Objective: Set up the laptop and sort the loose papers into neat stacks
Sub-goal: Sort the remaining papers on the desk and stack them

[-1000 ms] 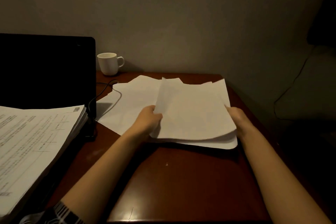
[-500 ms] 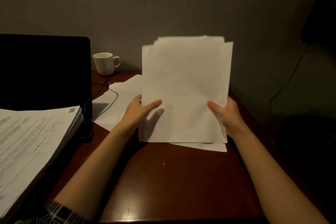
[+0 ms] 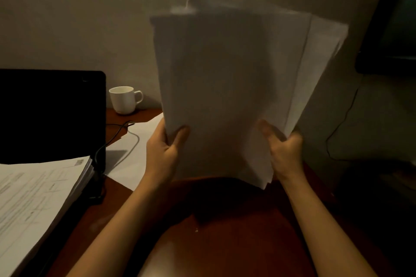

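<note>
A sheaf of blank white papers [image 3: 227,87] stands upright in the air above the brown desk [image 3: 225,231], its sheets fanned out unevenly to the right. My left hand [image 3: 163,153] grips its lower left edge, thumb in front. My right hand [image 3: 282,148] grips the lower right edge. More loose white sheets [image 3: 132,153] lie flat on the desk behind my left hand. The black laptop [image 3: 51,114] stands open at the left with a dark screen. A thick stack of printed papers [image 3: 38,204] lies over its lower part.
A white mug [image 3: 125,99] stands at the back of the desk by the wall. A thin cable [image 3: 117,135] runs from the laptop across the loose sheets. Dark objects and a hanging cord [image 3: 342,123] fill the right side beyond the desk edge.
Both hands gathered the sheaf from flat on the desk, stood it on edge, and have now lifted it higher and nearer my face; its bottom edge is off the desk.
</note>
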